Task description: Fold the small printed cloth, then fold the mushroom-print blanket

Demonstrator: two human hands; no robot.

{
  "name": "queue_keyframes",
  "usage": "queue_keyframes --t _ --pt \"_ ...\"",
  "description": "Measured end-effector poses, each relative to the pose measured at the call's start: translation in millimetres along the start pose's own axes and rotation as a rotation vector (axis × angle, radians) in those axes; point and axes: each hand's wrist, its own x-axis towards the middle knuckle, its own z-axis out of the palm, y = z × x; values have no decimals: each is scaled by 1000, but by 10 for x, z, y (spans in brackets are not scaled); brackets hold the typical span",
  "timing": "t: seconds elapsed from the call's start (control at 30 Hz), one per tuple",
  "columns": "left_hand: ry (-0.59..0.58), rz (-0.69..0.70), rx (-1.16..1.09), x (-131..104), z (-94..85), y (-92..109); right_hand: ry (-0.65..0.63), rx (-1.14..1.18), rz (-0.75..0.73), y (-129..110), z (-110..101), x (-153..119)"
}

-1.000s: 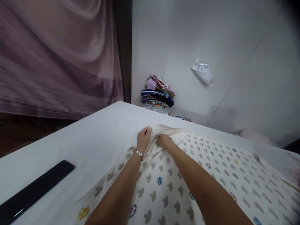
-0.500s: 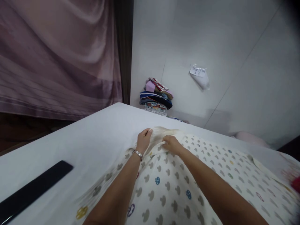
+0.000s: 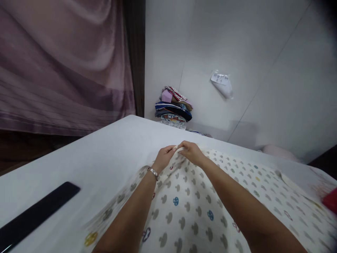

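Note:
A cream cloth (image 3: 184, 207) printed with grey, blue, yellow and red mushrooms spreads over the white table (image 3: 105, 151) and bunches up toward me. Its far edge is pinched between the fingers of my left hand (image 3: 164, 156), which has a silver bracelet (image 3: 153, 172) at the wrist. Close against it, my right hand (image 3: 191, 151) grips the same edge, slightly higher and to the right. The fingertips of both hands nearly meet on a raised fold. What lies under the cloth is hidden.
A long black object (image 3: 37, 211) lies on the table at the left. Beyond the far edge stands a stack of folded fabrics (image 3: 173, 107) against a grey wall with a taped paper (image 3: 221, 84). A pink curtain (image 3: 65, 63) hangs left; a red item (image 3: 330, 201) is at far right.
My right hand has moved up and left, lifting its part of the cloth edge to my left hand. My left hand has shifted slightly right. The gap between the hands has closed.

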Motion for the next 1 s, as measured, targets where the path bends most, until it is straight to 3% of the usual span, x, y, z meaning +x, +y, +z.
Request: queue_keyframes --t 0.13,0.37,0.63,1.0 --pt "10 -5 -17 -7 11 10 75 29 42 78 57 24" --pt "76 8 -48 -1 41 -8 75 64 90 63 88 70" --pt "85 41 -21 -12 72 20 104 -218 89 -45 9 79" --pt "86 52 -71 -23 91 -14 77 -295 124 -32 32 153"
